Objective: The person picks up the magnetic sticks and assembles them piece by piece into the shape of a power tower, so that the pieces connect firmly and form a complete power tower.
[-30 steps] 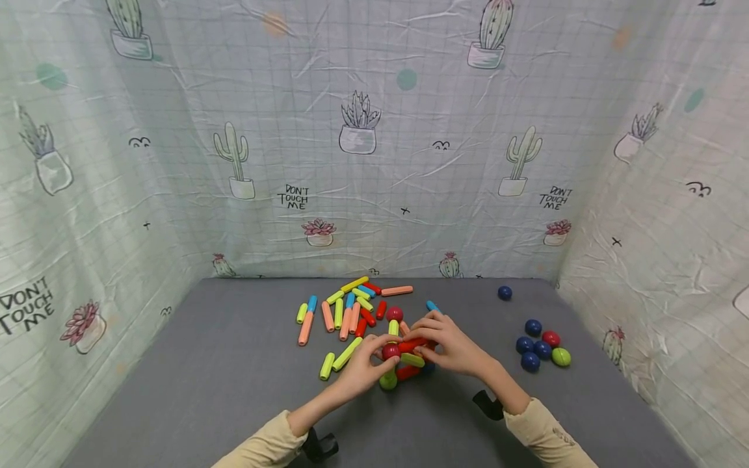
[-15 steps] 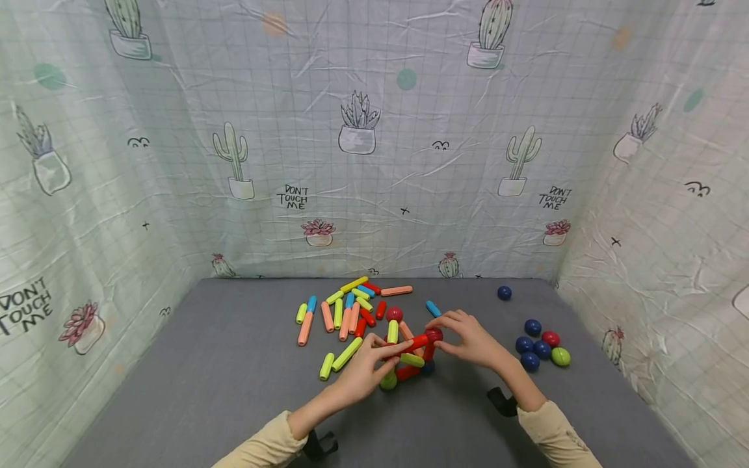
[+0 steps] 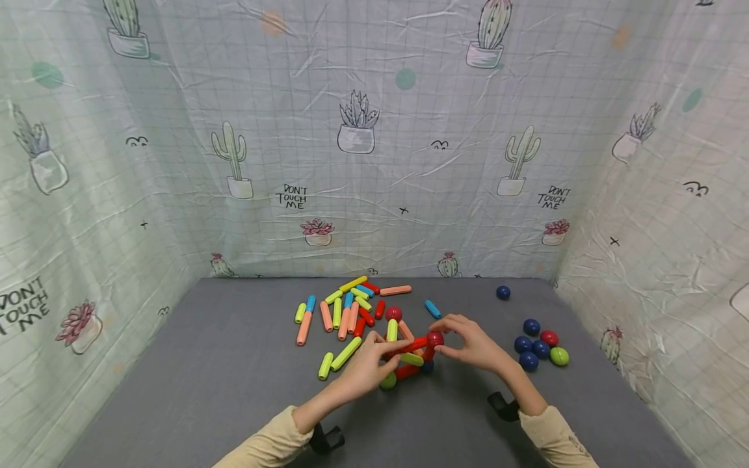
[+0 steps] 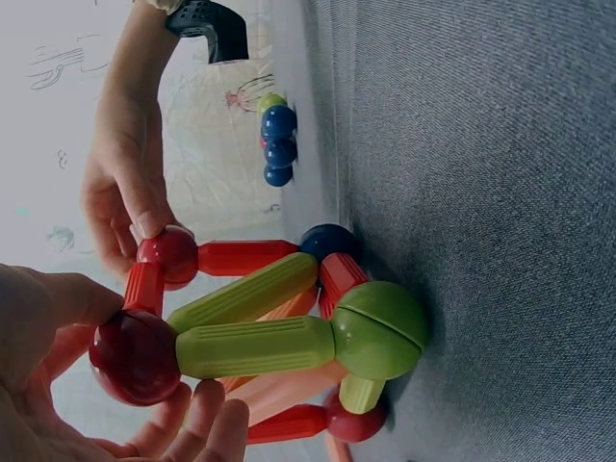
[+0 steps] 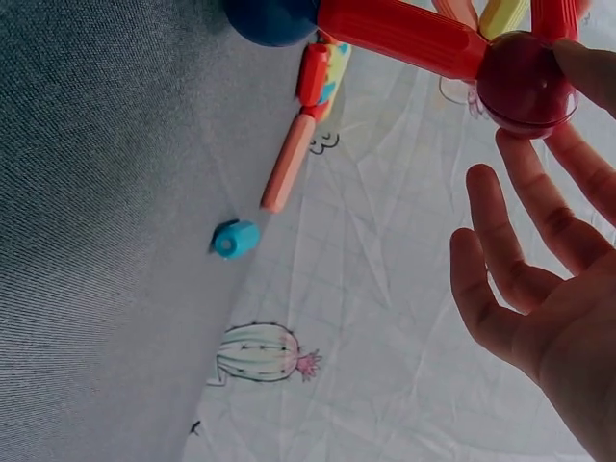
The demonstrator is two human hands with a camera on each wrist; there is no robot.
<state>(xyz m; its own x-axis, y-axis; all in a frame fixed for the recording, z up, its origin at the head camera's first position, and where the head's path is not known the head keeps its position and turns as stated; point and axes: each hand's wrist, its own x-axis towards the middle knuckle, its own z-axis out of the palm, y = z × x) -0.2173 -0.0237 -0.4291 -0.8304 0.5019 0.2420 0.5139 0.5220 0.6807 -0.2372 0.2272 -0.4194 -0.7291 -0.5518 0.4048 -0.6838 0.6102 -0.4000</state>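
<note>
A frame of ribbed rods and balls stands on the grey table, a green ball [image 4: 380, 329] and a dark blue ball [image 4: 329, 245] at its base. My left hand [image 3: 364, 365] holds a dark red ball [image 4: 135, 356] at one upper corner, thumb and fingers around it. At the other upper corner, my right hand [image 3: 471, 342] pinches a second red ball [image 5: 527, 85] between thumb and fingertips. A short red rod [image 4: 144, 288] joins these two balls. Below the right one, an upright red rod [image 5: 399, 37] runs to the blue ball. In the head view my left fingers partly cover the frame.
Loose yellow, salmon, red and blue rods [image 3: 345, 354] lie behind and left of the frame. One blue rod [image 3: 433, 309] lies behind my right hand. Several balls [image 3: 541, 349] are grouped at the right, with a lone blue ball [image 3: 503, 292] farther back. A patterned curtain [image 3: 374, 214] encloses the table.
My right hand has shifted right, from the red rod near the left corner to the red ball at the right corner. My left hand stays at its corner; the last half second shows little movement.
</note>
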